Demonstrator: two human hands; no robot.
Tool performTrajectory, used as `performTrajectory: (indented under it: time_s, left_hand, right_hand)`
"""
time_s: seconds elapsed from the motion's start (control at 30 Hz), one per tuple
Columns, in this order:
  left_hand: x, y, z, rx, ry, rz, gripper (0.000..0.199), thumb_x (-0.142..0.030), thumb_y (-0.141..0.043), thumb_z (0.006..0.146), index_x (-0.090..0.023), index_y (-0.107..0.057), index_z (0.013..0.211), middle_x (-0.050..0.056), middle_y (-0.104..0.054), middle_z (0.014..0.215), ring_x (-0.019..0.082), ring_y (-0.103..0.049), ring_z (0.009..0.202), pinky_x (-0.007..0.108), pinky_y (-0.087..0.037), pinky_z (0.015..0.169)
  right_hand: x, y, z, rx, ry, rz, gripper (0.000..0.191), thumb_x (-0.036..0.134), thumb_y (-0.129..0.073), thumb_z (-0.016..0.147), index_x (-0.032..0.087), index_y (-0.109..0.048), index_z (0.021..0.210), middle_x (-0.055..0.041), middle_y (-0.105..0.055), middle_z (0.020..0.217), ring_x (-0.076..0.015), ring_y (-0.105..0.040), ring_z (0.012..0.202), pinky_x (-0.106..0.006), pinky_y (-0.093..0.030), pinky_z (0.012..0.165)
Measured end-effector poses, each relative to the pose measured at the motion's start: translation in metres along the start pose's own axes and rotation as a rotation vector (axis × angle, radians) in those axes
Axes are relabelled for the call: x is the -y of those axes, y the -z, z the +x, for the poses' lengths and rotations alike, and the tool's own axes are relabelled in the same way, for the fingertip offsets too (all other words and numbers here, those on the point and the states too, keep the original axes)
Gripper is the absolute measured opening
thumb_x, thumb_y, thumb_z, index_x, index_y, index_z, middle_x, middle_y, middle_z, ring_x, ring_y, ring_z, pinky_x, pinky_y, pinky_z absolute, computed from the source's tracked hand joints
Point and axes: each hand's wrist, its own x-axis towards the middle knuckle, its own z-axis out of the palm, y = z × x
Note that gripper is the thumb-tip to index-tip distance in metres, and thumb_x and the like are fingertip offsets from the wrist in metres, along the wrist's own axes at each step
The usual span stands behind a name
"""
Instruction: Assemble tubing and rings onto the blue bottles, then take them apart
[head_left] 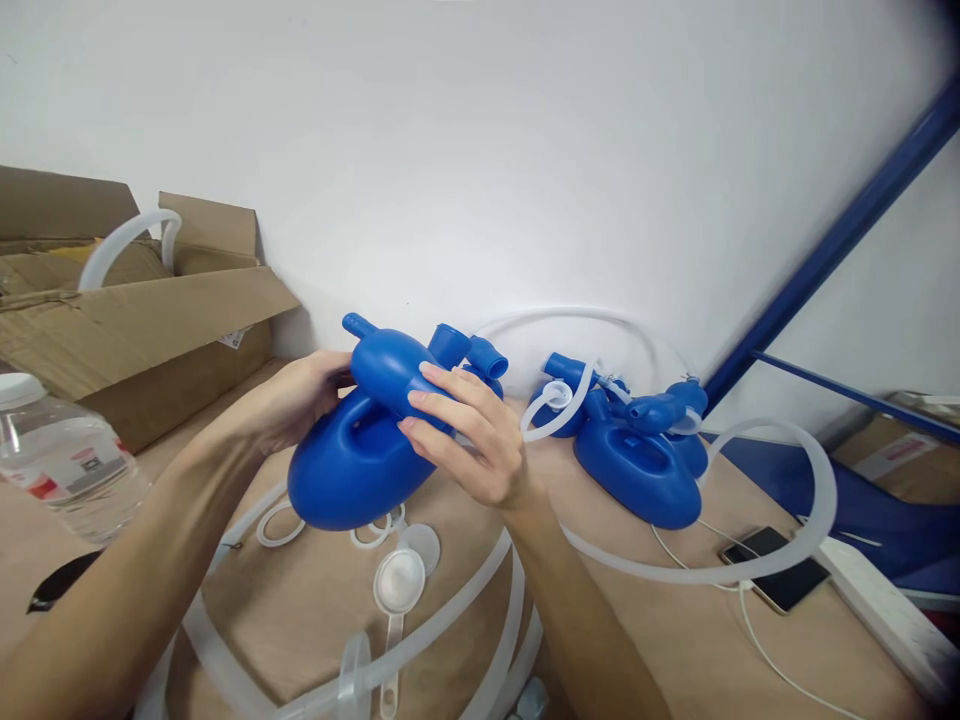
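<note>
A blue plastic urinal bottle (352,470) with a looped handle is held up above the table, tilted, between both hands. My left hand (304,400) grips its far left side, the fingertips hidden behind the blue plastic. On the right side, my right hand (480,435) is closed on the bottle, fingers lying over its upper part. Beyond the bottle, short blue spouts (489,357) show, partly hidden by it. Below lie a white strainer-like cap with a strap (400,582), white rings (280,524) and clear hose (450,615).
More blue bottles (637,470) with hoses stand at the right by the wall. An open cardboard box (172,350) and a water bottle (71,460) are on the left. A phone (776,568), a white cable and a power strip (874,610) lie on the right, near a blue metal frame (840,240).
</note>
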Motion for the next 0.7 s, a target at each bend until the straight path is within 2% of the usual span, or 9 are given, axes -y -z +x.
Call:
performTrajectory:
  time_s: [0.07,0.13,0.2,0.23,0.3,0.4,0.53,0.6,0.7]
  left_hand:
    - [0.002,-0.003,-0.002,0.072,0.087,-0.201,0.052,-0.058,-0.052,0.091,-0.016,-0.073,0.114,0.011,-0.079,0.090,0.026,-0.072,0.073,0.040,-0.063,0.067]
    - [0.007,-0.007,-0.004,0.138,0.138,-0.309,0.070,-0.076,-0.049,0.090,-0.017,-0.069,0.122,0.010,-0.078,0.095,0.024,-0.072,0.077,0.034,-0.060,0.061]
    - [0.013,-0.012,-0.004,0.210,0.138,-0.381,0.085,-0.091,-0.054,0.079,-0.019,-0.068,0.123,0.008,-0.078,0.098,0.023,-0.072,0.079,0.028,-0.057,0.057]
    - [0.016,-0.015,-0.004,0.227,0.114,-0.399,0.085,-0.090,-0.064,0.073,-0.020,-0.068,0.121,0.007,-0.077,0.098,0.021,-0.071,0.078,0.026,-0.055,0.056]
    - [0.021,-0.018,-0.002,0.183,0.072,-0.394,0.077,-0.072,-0.089,0.061,-0.020,-0.068,0.114,0.005,-0.076,0.095,0.018,-0.069,0.073,0.024,-0.054,0.056]
    - [0.025,-0.015,0.004,0.027,0.075,-0.353,0.072,-0.048,-0.100,0.056,-0.017,-0.068,0.111,0.004,-0.075,0.096,0.017,-0.070,0.076,0.026,-0.059,0.064]
    - [0.031,0.019,0.021,-0.223,0.005,-0.390,0.067,-0.046,-0.100,0.056,-0.014,-0.068,0.106,0.004,-0.074,0.086,0.016,-0.067,0.070,0.028,-0.061,0.065]
    - [0.043,0.049,0.036,-0.445,-0.115,-0.413,0.059,-0.046,-0.097,0.059,-0.013,-0.068,0.099,0.003,-0.072,0.081,0.014,-0.063,0.068,0.023,-0.057,0.060]
    - [0.075,0.093,0.060,-0.758,-0.188,-0.283,0.045,-0.039,-0.088,0.072,-0.013,-0.067,0.101,0.001,-0.072,0.087,0.013,-0.061,0.074,0.024,-0.058,0.070]
  right_hand:
    - [-0.002,-0.002,-0.003,-0.062,0.005,-0.051,0.019,0.012,-0.069,0.096,0.024,-0.073,0.110,-0.0066,-0.077,0.125,-0.0276,-0.063,0.137,-0.049,-0.057,0.112]
    - [-0.003,-0.003,-0.005,-0.100,-0.005,-0.088,0.019,0.013,-0.070,0.096,0.025,-0.073,0.110,-0.0064,-0.077,0.124,-0.0274,-0.063,0.137,-0.049,-0.058,0.112]
    - [-0.003,-0.004,-0.005,-0.096,-0.008,-0.105,0.017,0.013,-0.070,0.096,0.024,-0.073,0.109,-0.0063,-0.077,0.124,-0.0268,-0.064,0.136,-0.048,-0.058,0.112]
    - [-0.003,-0.005,-0.004,-0.084,-0.011,-0.107,0.015,0.014,-0.069,0.097,0.024,-0.073,0.107,-0.0062,-0.078,0.123,-0.0259,-0.065,0.135,-0.048,-0.057,0.113]
    - [-0.001,-0.004,0.001,-0.046,-0.044,-0.099,0.013,0.016,-0.067,0.100,0.023,-0.074,0.108,-0.0066,-0.077,0.124,-0.0239,-0.064,0.136,-0.047,-0.053,0.118]
    - [-0.002,0.003,0.009,0.118,-0.152,-0.076,0.027,0.035,-0.067,0.102,0.024,-0.070,0.126,-0.0093,-0.068,0.142,-0.0270,-0.050,0.149,-0.054,-0.039,0.127]
    - [-0.020,0.037,0.008,0.297,-0.385,-0.041,0.063,0.059,-0.066,0.096,0.036,-0.052,0.153,-0.0063,-0.038,0.169,-0.0345,-0.024,0.162,-0.064,-0.027,0.128]
    - [-0.036,0.060,-0.005,0.330,-0.592,-0.034,0.066,0.061,-0.063,0.097,0.037,-0.047,0.157,-0.0066,-0.034,0.170,-0.0358,-0.026,0.161,-0.063,-0.029,0.127]
    - [-0.065,0.089,-0.041,0.488,-0.998,-0.028,0.060,0.058,-0.056,0.102,0.033,-0.050,0.156,-0.0096,-0.055,0.154,-0.0335,-0.049,0.146,-0.057,-0.041,0.121]
